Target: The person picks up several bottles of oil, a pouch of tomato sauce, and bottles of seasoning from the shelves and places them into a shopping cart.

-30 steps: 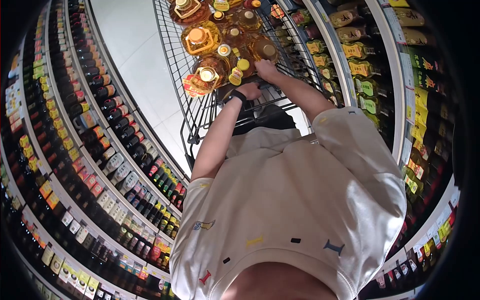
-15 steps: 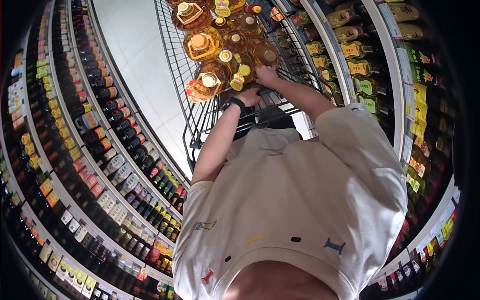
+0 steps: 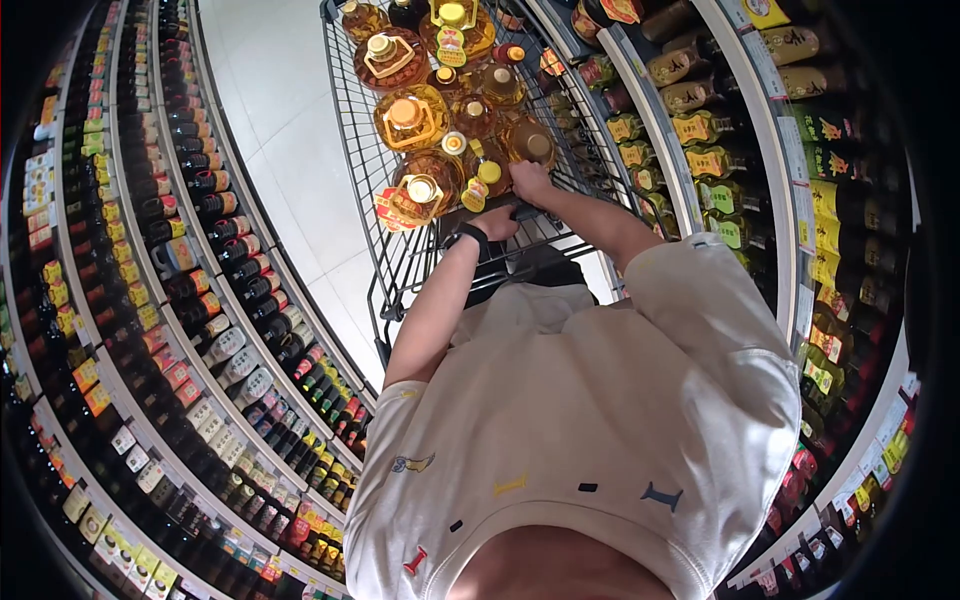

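A black wire shopping cart (image 3: 352,150) stands in front of me, loaded with several large bottles of amber oil. My left hand (image 3: 495,223), with a dark band on its wrist, is closed at a dark panel (image 3: 526,212) near the cart's handle end; what its fingers grip is hard to make out. My right hand (image 3: 531,182) is closed just beside it, against the near side of a round-capped amber bottle (image 3: 532,146); its fingertips are hidden. A yellow-capped bottle (image 3: 488,172) with a hanging tag and an oil jug (image 3: 428,187) with a pale handle are close by.
Curved-looking shelves (image 3: 215,250) of dark sauce bottles and boxes line the left side. On the right, shelves (image 3: 790,200) hold green and yellow-labelled bottles lying sideways in view. Pale floor tiles (image 3: 265,100) run along the cart's left.
The cart and both hands sit slightly lower in view, and more of the cart's far end shows. The shelves have shifted a little. Both hands keep nearly the same place on the cart.
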A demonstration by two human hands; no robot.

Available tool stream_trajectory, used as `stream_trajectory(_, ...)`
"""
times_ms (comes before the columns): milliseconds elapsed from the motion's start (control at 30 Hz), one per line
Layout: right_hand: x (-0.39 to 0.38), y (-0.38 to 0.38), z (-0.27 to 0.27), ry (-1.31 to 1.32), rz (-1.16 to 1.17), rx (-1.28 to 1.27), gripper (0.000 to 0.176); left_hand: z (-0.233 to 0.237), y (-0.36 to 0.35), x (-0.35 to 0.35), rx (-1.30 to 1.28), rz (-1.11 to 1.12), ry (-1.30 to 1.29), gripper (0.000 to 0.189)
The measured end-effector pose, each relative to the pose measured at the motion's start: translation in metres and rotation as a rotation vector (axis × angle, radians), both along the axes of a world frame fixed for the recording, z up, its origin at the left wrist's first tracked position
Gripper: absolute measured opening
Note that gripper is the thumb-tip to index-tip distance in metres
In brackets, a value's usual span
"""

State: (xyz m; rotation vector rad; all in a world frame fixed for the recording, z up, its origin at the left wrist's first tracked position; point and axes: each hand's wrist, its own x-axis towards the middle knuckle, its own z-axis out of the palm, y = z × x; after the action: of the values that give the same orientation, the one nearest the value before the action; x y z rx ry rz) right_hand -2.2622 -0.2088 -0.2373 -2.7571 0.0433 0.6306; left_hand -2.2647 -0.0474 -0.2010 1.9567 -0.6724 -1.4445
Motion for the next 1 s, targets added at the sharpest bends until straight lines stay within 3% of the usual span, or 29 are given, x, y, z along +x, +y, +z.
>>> stream_trajectory(133, 0.0, 0.001, 0.006, -0.02, -0.027, 0.008, 0.018, -0.002, 0.001, -0.002, 0.019, 0.037, -0.013, 0.056)
stream_trajectory(300, 0.001, -0.001, 0.017, -0.027, -0.006, 0.101, 0.015, 0.03, 0.002, 0.004, 0.045, 0.032, -0.008, 0.06)
stream_trajectory(633, 0.004, -0.001, -0.011, -0.074, 0.0, 0.046, 0.014, -0.005, 0.001, 0.009, 0.048, -0.035, -0.063, 0.062)
stream_trajectory(733, 0.01, 0.003, -0.008, -0.036, -0.006, 0.019, 0.015, 0.02, 0.004, 0.02, 0.094, 0.003, -0.055, 0.06)
stream_trajectory(867, 0.02, 0.004, -0.006, -0.12, -0.071, 0.086, 0.016, 0.096, 0.029, 0.045, -0.011, 0.118, -0.076, 0.062)
stream_trajectory(1000, 0.034, -0.001, -0.006, -0.081, -0.026, 0.06, 0.021, 0.139, 0.073, 0.057, 0.034, 0.38, -0.325, 0.059)
